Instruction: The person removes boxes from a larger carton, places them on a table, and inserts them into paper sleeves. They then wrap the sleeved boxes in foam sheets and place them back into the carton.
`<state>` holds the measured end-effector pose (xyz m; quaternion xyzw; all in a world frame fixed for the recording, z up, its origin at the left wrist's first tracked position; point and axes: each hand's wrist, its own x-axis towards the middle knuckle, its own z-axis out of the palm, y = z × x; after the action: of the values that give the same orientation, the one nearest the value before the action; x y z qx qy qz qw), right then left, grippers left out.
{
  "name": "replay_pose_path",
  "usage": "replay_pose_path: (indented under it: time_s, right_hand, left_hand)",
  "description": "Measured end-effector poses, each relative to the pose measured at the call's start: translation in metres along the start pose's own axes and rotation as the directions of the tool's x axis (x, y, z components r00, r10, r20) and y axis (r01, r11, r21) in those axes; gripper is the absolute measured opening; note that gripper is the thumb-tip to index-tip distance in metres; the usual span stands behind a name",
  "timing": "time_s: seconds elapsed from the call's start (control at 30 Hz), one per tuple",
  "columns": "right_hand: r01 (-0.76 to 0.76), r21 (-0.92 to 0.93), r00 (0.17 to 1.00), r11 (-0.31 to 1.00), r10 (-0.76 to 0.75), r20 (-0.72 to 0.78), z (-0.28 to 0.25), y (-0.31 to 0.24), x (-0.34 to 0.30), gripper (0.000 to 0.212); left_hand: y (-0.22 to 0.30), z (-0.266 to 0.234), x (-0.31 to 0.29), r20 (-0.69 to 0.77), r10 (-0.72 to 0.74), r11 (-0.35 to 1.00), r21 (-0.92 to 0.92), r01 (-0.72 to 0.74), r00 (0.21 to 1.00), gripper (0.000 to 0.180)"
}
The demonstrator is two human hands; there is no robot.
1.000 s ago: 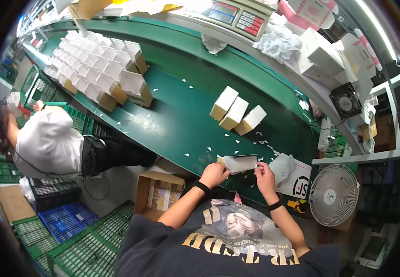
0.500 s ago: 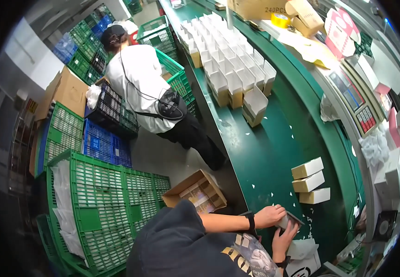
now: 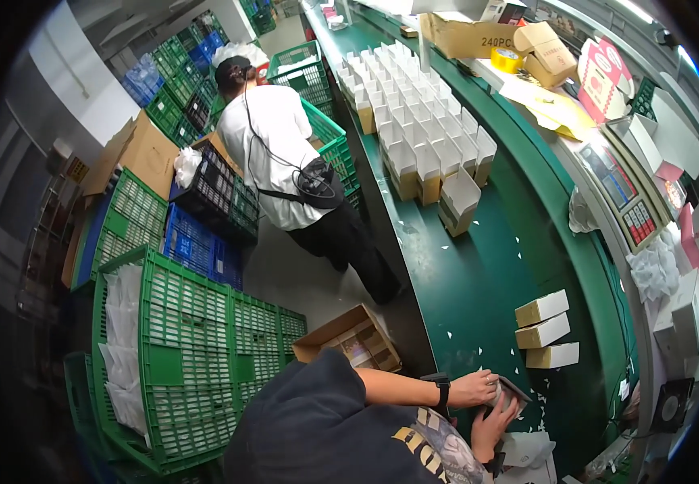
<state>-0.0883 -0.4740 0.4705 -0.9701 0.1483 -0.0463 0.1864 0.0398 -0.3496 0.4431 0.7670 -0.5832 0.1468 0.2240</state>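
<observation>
Both hands are closed around a small grey-looking carton [image 3: 513, 390] over the near part of the green table; my fingers cover much of it. My left hand [image 3: 474, 389] grips its left side, with a dark band on the wrist. On the near side, my right hand [image 3: 495, 419] holds it with bent fingers. Just beyond my hands lie three closed kraft-and-white boxes [image 3: 549, 332], stacked close together. Crumpled white paper or plastic [image 3: 527, 452] lies beside my right wrist.
Rows of open-topped boxes [image 3: 414, 121] stand farther along the table, a single open box [image 3: 458, 203] nearest. White scraps dot the tabletop [image 3: 478, 282]. A shelf at right bears a scale [image 3: 625, 194] and yellow tape [image 3: 507, 60]. Green crates [image 3: 192, 331], an open carton [image 3: 341, 343] and another person [image 3: 273, 153] are left.
The whole view has shifted slightly, so most surroundings sit farther right and lower. Both hands stay on the carton, with the left fingers a little changed in position.
</observation>
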Motion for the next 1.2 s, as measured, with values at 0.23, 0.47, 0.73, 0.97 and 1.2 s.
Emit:
replay_pose_path:
  time_s: [0.23,0.47,0.73,0.97,1.2]
  right_hand:
    - [0.027,-0.01,0.999,1.0,-0.027,-0.026,0.005,0.003,-0.006,0.065]
    - [0.007,-0.009,0.998,1.0,-0.008,-0.065,0.007,0.004,-0.026,0.065]
    - [0.195,0.007,0.976,0.981,-0.193,-0.103,0.003,0.002,-0.002,0.058]
    - [0.103,-0.06,0.991,0.993,-0.108,-0.077,-0.031,0.021,0.026,0.051]
    - [0.231,-0.132,0.972,0.964,-0.225,0.061,-0.039,0.036,0.035,0.042]
  left_hand:
    - [0.002,-0.009,0.017,0.36,-0.056,0.998,0.001,0.06,0.931,0.016]
    - [0.012,-0.016,0.012,0.242,0.026,0.993,0.106,-0.053,0.97,0.013]
    - [-0.009,-0.036,0.018,0.228,-0.087,0.994,-0.04,0.098,0.97,0.018]
    - [0.002,-0.016,0.023,0.179,-0.042,0.996,-0.075,0.057,0.983,0.022]
    - [0.001,-0.025,0.027,0.273,-0.206,0.942,-0.205,0.266,0.94,0.032]
